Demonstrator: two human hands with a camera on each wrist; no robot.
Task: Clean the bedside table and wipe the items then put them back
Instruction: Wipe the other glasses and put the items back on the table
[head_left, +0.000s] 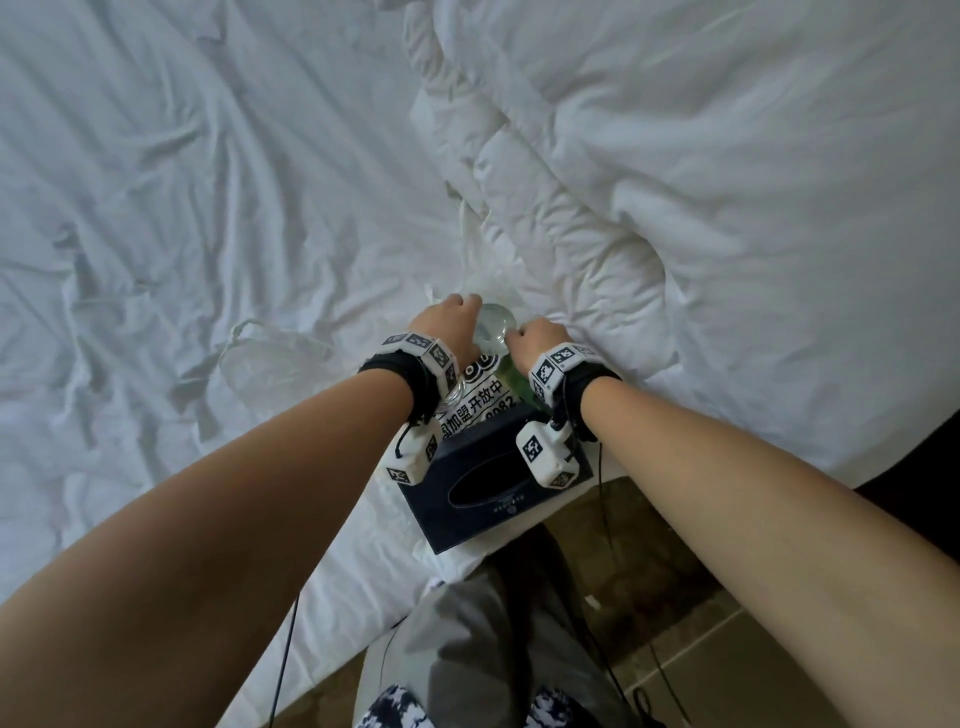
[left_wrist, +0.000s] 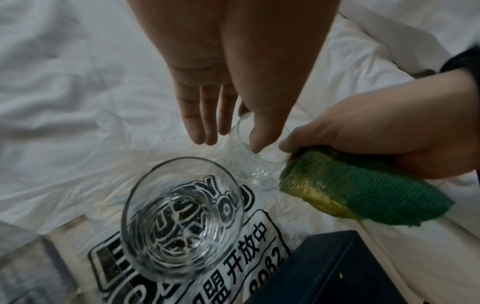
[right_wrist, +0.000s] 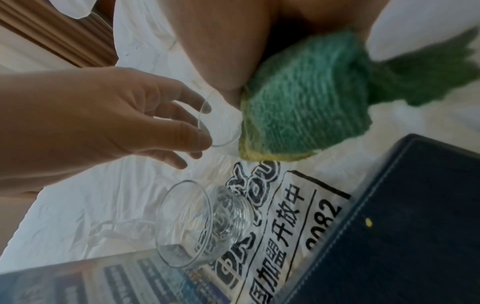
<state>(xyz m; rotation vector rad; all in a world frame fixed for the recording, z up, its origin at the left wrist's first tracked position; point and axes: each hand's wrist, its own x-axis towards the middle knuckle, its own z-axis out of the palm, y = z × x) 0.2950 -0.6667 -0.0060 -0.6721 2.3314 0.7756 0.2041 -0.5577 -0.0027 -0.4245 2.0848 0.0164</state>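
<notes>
My left hand (left_wrist: 223, 67) reaches over a glass (left_wrist: 255, 158) on the bed (head_left: 208, 182), fingers (left_wrist: 198, 121) loosely extended, thumb touching its rim. My right hand (left_wrist: 384, 131) grips a green cloth (left_wrist: 363, 191) against that glass. A second glass (left_wrist: 182, 218) stands on a printed bag (left_wrist: 262, 242) beside a dark tissue box (head_left: 493, 488).

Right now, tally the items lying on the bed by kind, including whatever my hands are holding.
Drinking glasses: 2, one at the left hand and one on the bag
Green cloths: 1
Dark tissue boxes: 1
Printed plastic bags: 1
Total: 5
</notes>
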